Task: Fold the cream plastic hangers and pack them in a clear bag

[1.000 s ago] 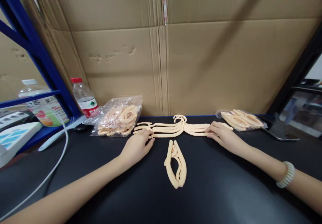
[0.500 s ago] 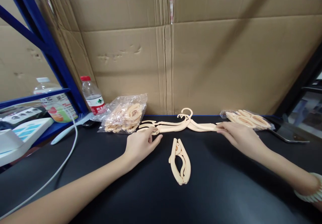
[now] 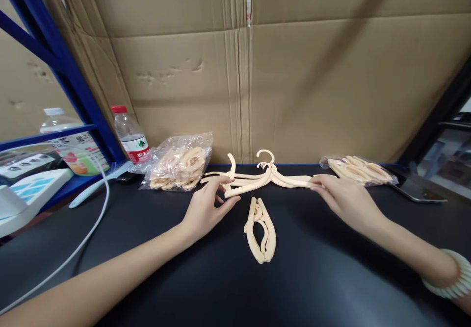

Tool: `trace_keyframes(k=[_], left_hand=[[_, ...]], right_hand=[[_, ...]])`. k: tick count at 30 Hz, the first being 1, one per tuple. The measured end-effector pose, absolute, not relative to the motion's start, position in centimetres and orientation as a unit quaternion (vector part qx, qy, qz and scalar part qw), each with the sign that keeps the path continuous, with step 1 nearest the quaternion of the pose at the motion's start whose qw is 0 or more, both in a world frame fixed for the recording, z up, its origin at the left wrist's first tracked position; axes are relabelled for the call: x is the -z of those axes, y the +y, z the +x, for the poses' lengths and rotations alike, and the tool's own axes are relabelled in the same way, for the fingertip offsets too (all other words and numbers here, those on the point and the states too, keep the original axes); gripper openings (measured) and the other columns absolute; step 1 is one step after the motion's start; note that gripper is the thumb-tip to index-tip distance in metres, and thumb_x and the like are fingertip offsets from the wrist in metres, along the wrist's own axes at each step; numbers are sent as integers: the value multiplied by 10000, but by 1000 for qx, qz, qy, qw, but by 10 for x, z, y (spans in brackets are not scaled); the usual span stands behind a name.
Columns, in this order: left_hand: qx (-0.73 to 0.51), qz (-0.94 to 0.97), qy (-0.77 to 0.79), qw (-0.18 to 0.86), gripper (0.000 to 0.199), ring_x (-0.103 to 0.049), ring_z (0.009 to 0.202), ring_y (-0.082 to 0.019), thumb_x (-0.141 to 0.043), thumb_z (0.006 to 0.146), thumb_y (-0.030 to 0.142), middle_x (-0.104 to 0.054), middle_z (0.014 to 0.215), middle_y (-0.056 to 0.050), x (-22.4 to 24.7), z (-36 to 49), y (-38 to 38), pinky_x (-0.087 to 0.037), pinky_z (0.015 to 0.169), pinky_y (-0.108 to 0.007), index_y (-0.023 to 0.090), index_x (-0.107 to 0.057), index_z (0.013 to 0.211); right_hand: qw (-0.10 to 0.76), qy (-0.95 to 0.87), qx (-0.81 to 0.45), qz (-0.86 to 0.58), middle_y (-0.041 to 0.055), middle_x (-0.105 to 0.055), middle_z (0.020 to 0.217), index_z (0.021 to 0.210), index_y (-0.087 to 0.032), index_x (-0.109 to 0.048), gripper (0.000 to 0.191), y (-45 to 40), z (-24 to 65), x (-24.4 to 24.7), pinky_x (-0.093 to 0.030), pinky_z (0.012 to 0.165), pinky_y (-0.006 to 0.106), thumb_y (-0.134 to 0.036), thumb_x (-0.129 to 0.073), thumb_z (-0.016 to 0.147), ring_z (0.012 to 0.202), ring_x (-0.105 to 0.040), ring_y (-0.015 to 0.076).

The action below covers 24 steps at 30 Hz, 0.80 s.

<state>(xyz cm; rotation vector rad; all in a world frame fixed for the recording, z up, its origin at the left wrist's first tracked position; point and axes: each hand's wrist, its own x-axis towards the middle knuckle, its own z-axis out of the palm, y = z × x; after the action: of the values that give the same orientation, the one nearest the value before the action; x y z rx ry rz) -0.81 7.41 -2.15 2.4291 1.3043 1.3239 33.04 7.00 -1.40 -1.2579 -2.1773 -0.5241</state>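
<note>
A cream plastic folding hanger point(image 3: 253, 186), spread wide with its hook pointing up, lies toward the back of the black table on top of one or more similar hangers. My left hand point(image 3: 206, 202) pinches its left end, where a curved end piece point(image 3: 231, 164) stands up above my fingers. My right hand point(image 3: 348, 198) holds the tip of the right arm between thumb and fingers. In front of the spread hanger, a folded hanger point(image 3: 271, 236) lies flat, touched by neither hand. My fingers partly hide both ends of the spread hanger.
Clear bags of folded hangers sit at left point(image 3: 176, 167) and right point(image 3: 358, 170). A red-capped water bottle point(image 3: 130, 138), a white cable point(image 3: 105, 204) and a blue shelf frame point(image 3: 73, 79) are at left. A phone-like slab point(image 3: 423, 193) lies right. Cardboard point(image 3: 176, 87) walls the back.
The curved end piece at my left hand has swung up from lying flat. My right hand keeps its hold on the other end. The view has shifted slightly.
</note>
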Motion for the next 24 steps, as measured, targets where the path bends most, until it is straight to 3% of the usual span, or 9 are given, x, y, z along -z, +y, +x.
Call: trace_keyframes(k=[6, 12, 14, 18, 24], left_hand=[[-444, 784, 425, 88, 224, -639, 839, -171, -588, 866, 312, -644, 1078, -74, 17, -5, 69, -538, 620, -252, 215, -482, 1037], [-449, 799, 376, 138, 414, -650, 903, -173, -488, 916, 230, -596, 1152, -108, 18, -3, 66, -549, 708, -278, 206, -360, 1309], [-438, 807, 373, 132, 391, -648, 848, -161, -503, 916, 239, -617, 1102, -95, 18, -2, 67, -547, 677, -262, 202, -423, 1298], [-425, 830, 348, 95, 187, -633, 781, -143, -522, 921, 231, -658, 997, -65, 16, -1, 68, -527, 600, -217, 195, -622, 1075], [-406, 853, 323, 51, 248, -655, 821, -179, -683, 823, 249, -691, 1034, -68, 14, -1, 70, -551, 706, -281, 194, -652, 1063]], right_hand=[[260, -797, 296, -458, 51, -723, 922, 973, -188, -633, 338, 69, 325, 26, -364, 499, 284, -339, -333, 1014, 622, -651, 191], [266, -769, 379, -441, 38, -735, 937, 983, -187, -662, 336, 63, 321, 22, -273, 421, 275, -304, -349, 1016, 462, -575, 139], [263, -763, 394, -439, 28, -737, 926, 974, -184, -663, 321, 61, 320, 21, -269, 414, 273, -292, -363, 1011, 442, -558, 136], [259, -763, 403, -434, -1, -735, 882, 948, -184, -661, 306, 59, 318, 21, -268, 405, 273, -275, -375, 1002, 378, -490, 125], [256, -755, 415, -438, 8, -738, 898, 1001, -167, -658, 267, 60, 318, 23, -276, 396, 279, -249, -404, 991, 389, -509, 129]])
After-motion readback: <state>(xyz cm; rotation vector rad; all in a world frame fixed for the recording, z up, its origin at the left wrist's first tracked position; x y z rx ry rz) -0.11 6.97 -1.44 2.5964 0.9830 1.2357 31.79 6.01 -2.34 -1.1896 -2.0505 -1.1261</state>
